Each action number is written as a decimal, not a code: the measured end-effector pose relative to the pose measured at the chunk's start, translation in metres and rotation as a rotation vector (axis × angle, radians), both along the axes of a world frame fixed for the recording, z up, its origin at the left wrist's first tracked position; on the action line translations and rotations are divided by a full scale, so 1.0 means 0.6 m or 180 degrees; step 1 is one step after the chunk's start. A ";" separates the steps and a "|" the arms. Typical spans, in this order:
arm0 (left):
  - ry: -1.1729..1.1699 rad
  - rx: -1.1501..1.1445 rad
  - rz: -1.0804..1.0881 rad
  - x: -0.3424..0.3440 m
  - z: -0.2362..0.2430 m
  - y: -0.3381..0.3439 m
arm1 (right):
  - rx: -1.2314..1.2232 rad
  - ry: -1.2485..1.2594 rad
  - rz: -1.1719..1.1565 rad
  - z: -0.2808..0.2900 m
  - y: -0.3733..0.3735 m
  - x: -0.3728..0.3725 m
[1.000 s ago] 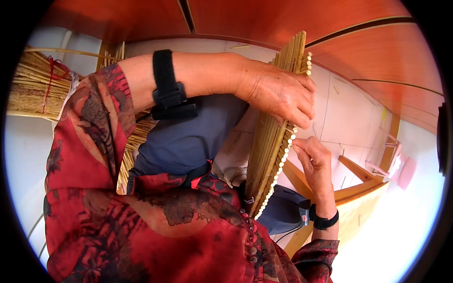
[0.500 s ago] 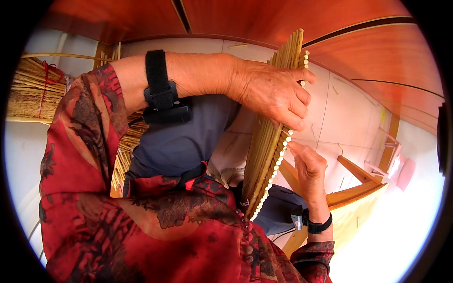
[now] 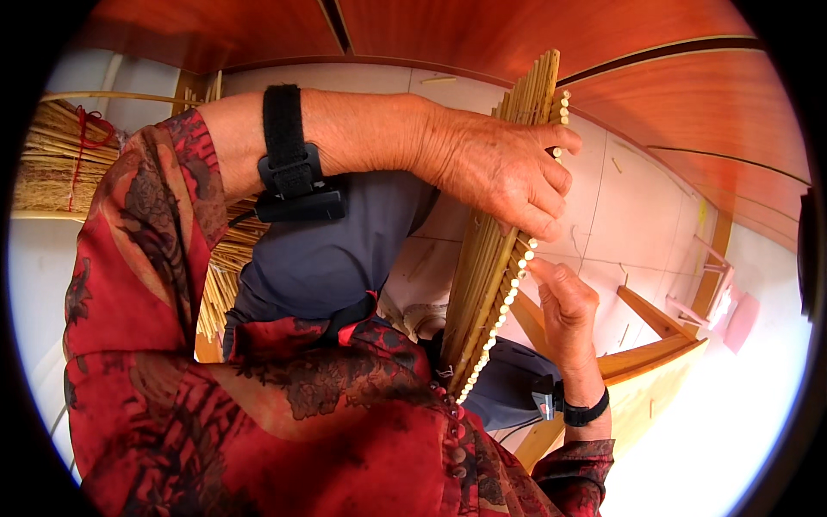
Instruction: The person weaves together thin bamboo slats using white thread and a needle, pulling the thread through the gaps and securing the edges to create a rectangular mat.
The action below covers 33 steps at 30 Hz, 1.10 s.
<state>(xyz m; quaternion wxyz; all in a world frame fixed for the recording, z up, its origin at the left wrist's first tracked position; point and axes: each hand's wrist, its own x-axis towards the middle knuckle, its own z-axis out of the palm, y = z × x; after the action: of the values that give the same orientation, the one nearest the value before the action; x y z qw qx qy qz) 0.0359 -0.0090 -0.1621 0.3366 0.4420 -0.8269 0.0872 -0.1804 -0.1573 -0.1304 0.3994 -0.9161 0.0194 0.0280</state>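
Note:
A stiff mat of straw-coloured plant stalks, laid side by side, stands tilted on edge before my body. Its pale round cut ends form a row along the right side. Over its upper part, my left hand is closed, fingers wrapped across the row of ends. Lower down on the right, my right hand is closed in a pinch, fingertips against the stalk ends. Whatever those fingertips hold, if anything, is too small or hidden to make out. A bit of white thread shows near the mat's lower end.
Bundled stalks tied with red string are at the far left, and loose stalks lie beside my leg. A wooden stool-like frame is at the right, with a pink chair beyond it. Reddish cabinet doors stand at the back.
The mat's upper end and both hands have shifted very slightly to the right. My left forearm and sleeve have moved a little. Both grips look the same.

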 end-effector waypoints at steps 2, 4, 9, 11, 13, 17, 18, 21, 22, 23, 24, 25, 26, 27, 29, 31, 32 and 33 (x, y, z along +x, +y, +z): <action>0.0003 0.0036 -0.0005 -0.001 0.001 0.001 | -0.0006 -0.0047 -0.0009 0.000 0.001 0.001; 0.0003 0.0052 -0.0009 0.000 0.001 0.002 | -0.0020 -0.0047 0.0018 -0.001 0.000 0.003; 0.0032 0.0038 -0.0006 -0.002 -0.001 0.001 | -0.0018 0.0025 0.0114 0.006 0.002 0.011; 0.0023 -0.0003 0.0022 -0.002 -0.002 0.001 | -0.0026 0.0068 0.0090 0.006 0.003 0.011; 0.0010 0.0004 0.0024 -0.002 -0.004 0.001 | -0.0029 0.0059 0.0087 0.005 0.004 0.012; 0.0017 -0.0052 -0.0007 0.000 -0.008 -0.004 | -0.0074 -0.0052 0.0102 0.002 0.003 0.013; 0.0010 -0.0044 0.0004 -0.001 -0.008 -0.002 | -0.0066 -0.0058 0.0113 0.002 0.004 0.013; -0.0026 -0.0041 0.0038 -0.002 -0.008 0.001 | 0.0061 -0.0058 0.0098 0.001 0.007 0.016; -0.0015 -0.0055 0.0035 -0.002 -0.009 0.000 | -0.0004 -0.0017 0.0164 0.004 0.007 0.019; -0.0004 -0.0069 0.0034 -0.002 -0.009 0.000 | -0.0069 0.0023 0.0230 0.006 0.008 0.022; -0.0003 -0.0068 0.0033 -0.002 -0.010 -0.002 | -0.0068 0.0025 0.0229 0.008 0.009 0.025; 0.0015 -0.0101 0.0033 -0.002 -0.010 -0.004 | -0.0036 0.0022 0.0253 0.011 0.009 0.028; 0.0033 -0.0133 0.0034 -0.002 -0.011 -0.004 | -0.0004 0.0019 0.0277 0.012 0.010 0.030; 0.0036 -0.0140 0.0037 -0.002 -0.012 -0.004 | -0.0011 0.0023 0.0279 0.012 0.011 0.031; 0.0004 -0.0170 0.0048 -0.002 -0.015 -0.003 | -0.0053 0.0015 0.0317 0.013 0.012 0.032; 0.0036 -0.0160 0.0023 -0.003 -0.011 -0.005 | -0.0011 0.0030 0.0272 0.013 0.011 0.030; 0.0064 -0.0146 -0.0004 -0.003 -0.009 -0.006 | 0.0035 0.0041 0.0225 0.012 0.011 0.029; 0.0075 -0.0154 0.0000 -0.004 -0.011 -0.007 | 0.0027 0.0053 0.0229 0.012 0.010 0.028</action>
<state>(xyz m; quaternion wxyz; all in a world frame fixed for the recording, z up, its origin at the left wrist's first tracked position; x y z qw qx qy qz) 0.0337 -0.0133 -0.1688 0.3570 0.4347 -0.8205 0.1020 -0.1634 -0.1511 -0.1235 0.4019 -0.9142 -0.0104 0.0500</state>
